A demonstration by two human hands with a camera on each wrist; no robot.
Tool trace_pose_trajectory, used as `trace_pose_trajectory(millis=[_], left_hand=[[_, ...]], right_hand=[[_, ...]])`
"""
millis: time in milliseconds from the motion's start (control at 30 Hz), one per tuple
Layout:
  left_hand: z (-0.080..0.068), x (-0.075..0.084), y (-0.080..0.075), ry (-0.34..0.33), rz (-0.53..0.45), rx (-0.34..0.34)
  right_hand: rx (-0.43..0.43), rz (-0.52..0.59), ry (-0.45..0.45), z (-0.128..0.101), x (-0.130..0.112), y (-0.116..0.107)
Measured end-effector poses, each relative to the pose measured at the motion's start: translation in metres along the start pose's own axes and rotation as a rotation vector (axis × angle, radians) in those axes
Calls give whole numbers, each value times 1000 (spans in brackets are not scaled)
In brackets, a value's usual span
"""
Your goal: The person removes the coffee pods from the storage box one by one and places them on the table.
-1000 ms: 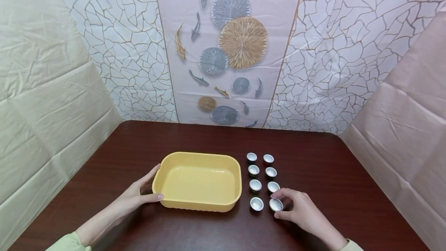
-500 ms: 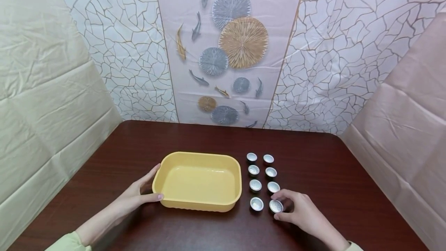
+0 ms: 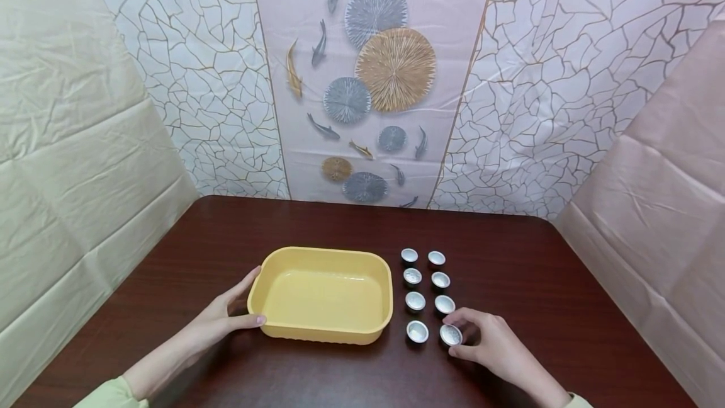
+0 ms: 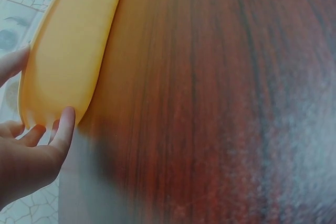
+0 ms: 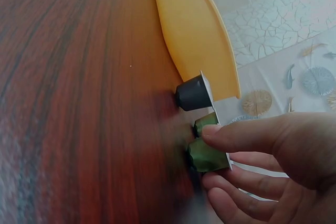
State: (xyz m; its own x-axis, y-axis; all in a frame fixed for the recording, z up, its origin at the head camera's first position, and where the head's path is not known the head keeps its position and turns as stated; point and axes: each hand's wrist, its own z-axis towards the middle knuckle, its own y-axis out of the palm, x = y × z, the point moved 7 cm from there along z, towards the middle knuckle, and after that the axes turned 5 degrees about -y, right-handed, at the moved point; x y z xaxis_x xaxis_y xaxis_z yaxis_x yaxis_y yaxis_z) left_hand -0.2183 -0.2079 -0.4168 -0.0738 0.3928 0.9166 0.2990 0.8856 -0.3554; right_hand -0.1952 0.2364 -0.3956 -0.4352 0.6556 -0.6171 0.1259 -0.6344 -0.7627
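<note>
A yellow plastic basin (image 3: 320,301) stands on the table, with nothing inside it. My left hand (image 3: 218,317) holds its left end, thumb on the front corner and index finger toward the back corner; the left wrist view shows the other fingers against the end wall. To the basin's right, coffee capsules stand in two columns, silver lids up. My right hand (image 3: 489,342) pinches the nearest capsule of the right column (image 3: 450,335) between thumb and fingers. Its body is green in the right wrist view, where a black capsule (image 5: 193,94) stands beyond it.
The nearest left capsule (image 3: 417,332) stands just left of the pinched one, and another capsule (image 3: 444,305) sits right behind it. The dark wooden table (image 3: 317,219) ends at a patterned cloth backdrop (image 3: 226,80), with plain cloth on both sides.
My right hand and the capsule in its fingers have shifted very slightly to the right. The left hand, the basin and the other capsules look unmoved.
</note>
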Motion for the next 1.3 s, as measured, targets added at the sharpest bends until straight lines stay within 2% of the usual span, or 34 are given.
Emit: trace_pose_trajectory(millis=[433, 1000, 1167, 1300], left_hand=[[-1, 0, 0, 8, -2, -1], [-1, 1, -2, 16, -7, -7], [-1, 4, -2, 30, 36, -1], [0, 12, -5, 74, 123, 31]], right_hand=[[12, -4, -28, -2, -1, -3], [-4, -86, -67, -4, -8, -11], [-17, -138, -76, -2, -11, -17], [-2, -221, -47, 0, -15, -24]])
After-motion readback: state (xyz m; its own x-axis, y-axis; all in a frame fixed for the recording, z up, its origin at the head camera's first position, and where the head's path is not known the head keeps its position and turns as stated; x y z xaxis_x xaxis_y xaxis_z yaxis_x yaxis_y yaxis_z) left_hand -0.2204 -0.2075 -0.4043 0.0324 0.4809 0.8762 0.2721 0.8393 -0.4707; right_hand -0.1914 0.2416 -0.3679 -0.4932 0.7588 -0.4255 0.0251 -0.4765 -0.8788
